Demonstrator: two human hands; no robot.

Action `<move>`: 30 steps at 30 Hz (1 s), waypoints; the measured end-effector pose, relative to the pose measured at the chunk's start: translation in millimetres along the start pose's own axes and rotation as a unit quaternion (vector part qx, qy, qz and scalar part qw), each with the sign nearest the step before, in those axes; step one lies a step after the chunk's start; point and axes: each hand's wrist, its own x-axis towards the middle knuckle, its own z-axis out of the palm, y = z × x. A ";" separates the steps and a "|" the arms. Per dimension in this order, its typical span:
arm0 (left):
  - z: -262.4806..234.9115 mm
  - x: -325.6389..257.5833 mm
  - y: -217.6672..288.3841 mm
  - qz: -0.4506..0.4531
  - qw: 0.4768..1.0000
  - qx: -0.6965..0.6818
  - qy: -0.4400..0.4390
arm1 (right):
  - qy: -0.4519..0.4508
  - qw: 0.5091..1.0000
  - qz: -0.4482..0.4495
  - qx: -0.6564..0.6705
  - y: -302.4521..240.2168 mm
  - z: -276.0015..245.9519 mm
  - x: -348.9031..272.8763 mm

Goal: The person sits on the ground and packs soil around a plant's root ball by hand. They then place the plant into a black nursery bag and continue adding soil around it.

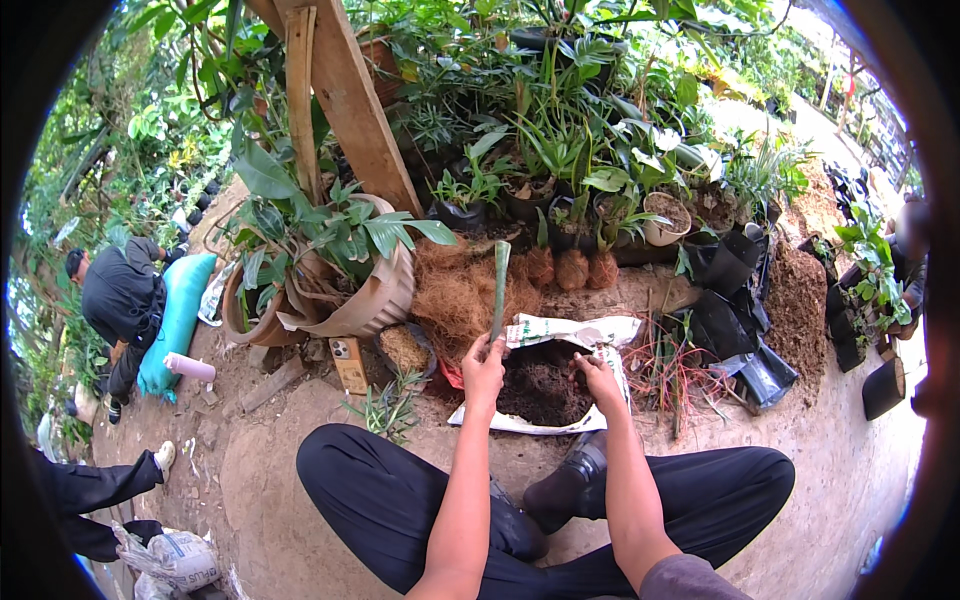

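Upright in my left hand (483,375) is a long, narrow green leaf cutting (501,280), pinched near its lower end. Below and between my hands, a white sack (625,330) lies with its mouth spread wide, dark soil (545,385) inside. My right hand (601,383) is at the sack's right side, its fingers curled together over the soil's edge; whatever they hold is hidden. Brown coconut fibre (450,290) is heaped just behind the cutting. Several small plants with fibre-wrapped root balls (571,269) stand beyond the sack.
Left of the sack are a bowl of pale material (404,348), a phone (349,366) and a big planter (375,300). Black plastic bags (715,330) and reddish roots (675,375) lie right. A person (120,290) bends by a turquoise sack (175,320); others are at both edges.
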 end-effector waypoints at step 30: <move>36.5 -3.0 -44.8 0.065 0.996 -0.059 -0.032 | -0.134 0.960 0.041 0.242 -8.2 50.1 -17.6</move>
